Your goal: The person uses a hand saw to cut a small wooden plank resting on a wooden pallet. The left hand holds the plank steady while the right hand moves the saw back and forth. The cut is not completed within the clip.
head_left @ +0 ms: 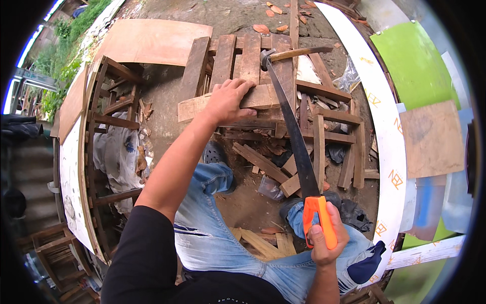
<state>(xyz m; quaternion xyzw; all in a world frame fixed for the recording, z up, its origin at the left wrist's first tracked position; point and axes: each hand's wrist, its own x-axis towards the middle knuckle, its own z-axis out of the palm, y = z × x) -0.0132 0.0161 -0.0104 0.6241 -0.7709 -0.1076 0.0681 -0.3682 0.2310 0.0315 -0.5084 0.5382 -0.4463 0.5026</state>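
My left hand lies over a wooden board, fingers across its top and thumb along the near side. The board rests crosswise on a low slatted wooden bench. In my right hand is a handsaw with an orange handle and a long dark blade. The blade stretches away from me and crosses the board near its right end; whether its teeth touch the wood I cannot tell. Behind the board, a hammer with a wooden handle lies on the bench.
Wooden frames stand at the left and another wooden frame at the right. Offcuts and dry leaves litter the ground around my feet. A thin plywood sheet lies at the back left; a long white panel curves along the right.
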